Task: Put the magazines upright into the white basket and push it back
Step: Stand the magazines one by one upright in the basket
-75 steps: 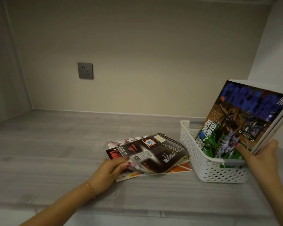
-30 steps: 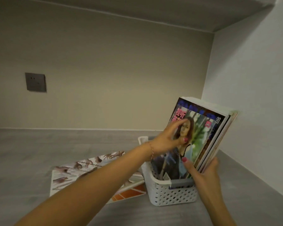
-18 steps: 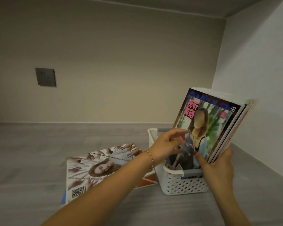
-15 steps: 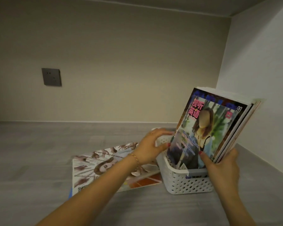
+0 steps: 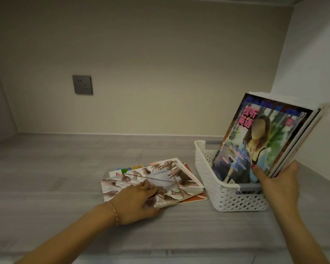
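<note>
One white basket [image 5: 223, 195] with perforated walls stands on the grey bench [image 5: 55, 168] at the right, near the right wall. A bundle of upright magazines [image 5: 265, 141] stands in the basket, leaning to the right. The front cover shows a woman and the line "Never Say Never". At least four magazines can be counted from the staggered top edges; the exact number cannot be told.

The right hand [image 5: 278, 185] grips the near right edge of the bundle. The thumb lies across the front cover and the fingers curl behind the bundle, out of view.

A flat stack of magazines [image 5: 160, 180] lies on the bench just left of the basket. Three layers are visible: the top cover printed with hands and a chain, an orange-red cover showing at the near right corner, and a white cover with coloured marks at the far left corner.

The left hand [image 5: 135, 201] rests on the near edge of the top magazine. The fingers [image 5: 151, 189] lie fairly flat and close together on the cover, and the thumb is at the near edge, which looks slightly raised from the stack.

One grey wall socket [image 5: 82, 84] is mounted on the far wall.
</note>
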